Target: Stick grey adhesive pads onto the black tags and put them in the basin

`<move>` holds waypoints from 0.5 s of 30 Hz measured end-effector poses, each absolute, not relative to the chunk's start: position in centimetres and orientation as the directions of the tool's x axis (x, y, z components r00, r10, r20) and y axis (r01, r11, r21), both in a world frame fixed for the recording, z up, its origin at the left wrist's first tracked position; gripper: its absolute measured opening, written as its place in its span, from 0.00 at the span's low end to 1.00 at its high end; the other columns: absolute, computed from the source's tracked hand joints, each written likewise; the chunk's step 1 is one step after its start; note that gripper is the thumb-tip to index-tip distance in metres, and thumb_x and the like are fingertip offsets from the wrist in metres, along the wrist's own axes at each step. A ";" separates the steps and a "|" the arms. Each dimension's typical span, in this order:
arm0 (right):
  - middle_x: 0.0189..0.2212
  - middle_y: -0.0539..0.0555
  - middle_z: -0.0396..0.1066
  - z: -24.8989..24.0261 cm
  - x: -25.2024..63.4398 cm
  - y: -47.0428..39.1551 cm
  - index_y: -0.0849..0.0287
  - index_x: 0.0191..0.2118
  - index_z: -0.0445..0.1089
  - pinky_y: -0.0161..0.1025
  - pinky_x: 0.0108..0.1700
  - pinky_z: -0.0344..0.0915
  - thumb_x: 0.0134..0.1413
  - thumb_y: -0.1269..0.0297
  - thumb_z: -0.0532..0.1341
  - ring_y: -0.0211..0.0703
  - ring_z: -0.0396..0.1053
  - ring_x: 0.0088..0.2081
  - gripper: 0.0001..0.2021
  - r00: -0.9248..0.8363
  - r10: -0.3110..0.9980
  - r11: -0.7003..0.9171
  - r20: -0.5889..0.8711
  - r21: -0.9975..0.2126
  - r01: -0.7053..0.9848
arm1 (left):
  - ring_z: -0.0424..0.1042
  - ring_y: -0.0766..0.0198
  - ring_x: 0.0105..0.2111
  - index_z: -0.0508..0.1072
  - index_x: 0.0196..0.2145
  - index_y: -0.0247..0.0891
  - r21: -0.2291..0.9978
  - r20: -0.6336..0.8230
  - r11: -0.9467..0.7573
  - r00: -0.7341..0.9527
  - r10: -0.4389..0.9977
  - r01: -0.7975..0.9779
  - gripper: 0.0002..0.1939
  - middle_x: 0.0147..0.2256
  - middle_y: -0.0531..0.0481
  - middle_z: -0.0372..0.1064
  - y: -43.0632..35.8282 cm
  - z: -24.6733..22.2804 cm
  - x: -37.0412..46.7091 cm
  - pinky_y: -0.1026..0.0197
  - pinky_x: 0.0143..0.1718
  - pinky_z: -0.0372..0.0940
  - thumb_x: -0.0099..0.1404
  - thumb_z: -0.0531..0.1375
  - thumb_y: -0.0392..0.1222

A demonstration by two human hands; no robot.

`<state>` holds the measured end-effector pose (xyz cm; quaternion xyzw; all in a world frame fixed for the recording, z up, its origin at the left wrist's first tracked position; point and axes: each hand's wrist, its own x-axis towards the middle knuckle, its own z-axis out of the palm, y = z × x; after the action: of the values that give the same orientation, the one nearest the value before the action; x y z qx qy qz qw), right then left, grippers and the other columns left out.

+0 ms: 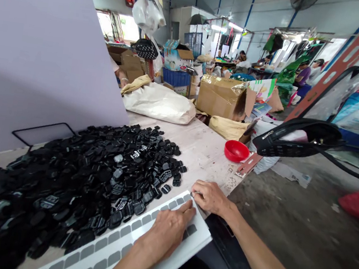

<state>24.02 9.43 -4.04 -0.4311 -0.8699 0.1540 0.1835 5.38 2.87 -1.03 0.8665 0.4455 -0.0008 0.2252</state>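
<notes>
"What could go wrong from here?"

"I'd watch the white sheet (201, 230). It lies on the counter (206, 143) and seems to jut past the edge toward the lap, so it could skid if the left hand (170, 224) eases up."

"How are the hands?"

"The left is spread flat on the sheet, clamped on nothing. The right hand (209, 195) has its fingertips bunched at the sheet's far end; I can't tell whether they grip anything. A careless tug there could crease a grey patch (101, 244)."

"And the black pieces (93, 176)?"

"Heaped left of the sheet, close enough that loose ones could slide onto it."

"Counts?"

"Two hands, one sheet, one red bowl (236, 152) beyond its far end. Pieces: too many to count. Patches: partly hidden, no sure number."
</notes>
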 end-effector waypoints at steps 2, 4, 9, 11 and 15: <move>0.33 0.51 0.70 -3.9 24.0 9.5 0.57 0.33 0.70 0.33 0.37 0.56 0.51 0.72 0.55 0.39 0.66 0.34 0.07 -0.568 0.806 0.580 0.167 -0.418 0.699 | 0.74 0.47 0.39 0.63 0.52 0.44 0.328 -0.200 -0.533 0.609 0.768 0.780 0.25 0.61 0.45 0.54 3.0 -1.0 5.5 0.49 0.34 0.70 0.59 0.46 0.28; 0.34 0.51 0.70 -3.7 23.9 9.5 0.57 0.34 0.69 0.34 0.37 0.56 0.51 0.70 0.56 0.39 0.66 0.34 0.06 -0.571 0.807 0.576 0.150 -0.411 0.706 | 0.75 0.49 0.35 0.63 0.52 0.44 0.275 -0.185 -0.559 0.614 0.768 0.782 0.25 0.60 0.45 0.56 3.0 -0.9 5.5 0.51 0.31 0.70 0.59 0.45 0.28; 0.30 0.50 0.70 -3.3 23.2 8.9 0.57 0.31 0.67 0.34 0.35 0.55 0.51 0.70 0.55 0.40 0.66 0.32 0.04 -0.570 0.807 0.574 0.154 -0.428 0.698 | 0.74 0.49 0.35 0.64 0.51 0.39 0.225 -0.194 -0.576 0.615 0.764 0.786 0.26 0.57 0.41 0.61 2.1 -1.0 5.6 0.51 0.31 0.69 0.55 0.47 0.26; 0.27 0.49 0.69 -3.3 22.9 8.7 0.58 0.29 0.65 0.34 0.33 0.55 0.50 0.71 0.54 0.39 0.66 0.30 0.04 -0.569 0.803 0.580 0.177 -0.455 0.676 | 0.73 0.47 0.36 0.62 0.54 0.37 0.236 -0.188 -0.571 0.613 0.767 0.787 0.27 0.56 0.39 0.61 1.9 -1.3 5.6 0.49 0.32 0.69 0.56 0.48 0.27; 0.22 0.46 0.63 -2.7 22.2 8.6 0.58 0.26 0.60 0.33 0.31 0.54 0.53 0.69 0.53 0.37 0.62 0.27 0.05 -0.521 0.836 0.500 0.173 -0.635 0.590 | 0.71 0.47 0.39 0.61 0.56 0.39 0.293 -0.227 -0.507 0.574 0.787 0.811 0.26 0.58 0.41 0.59 1.6 -1.8 5.9 0.48 0.34 0.66 0.59 0.47 0.28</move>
<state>22.18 8.56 -2.69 -0.4279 -0.8327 0.2592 0.2373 5.92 1.57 -1.84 0.8674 0.4606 -0.0320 0.1856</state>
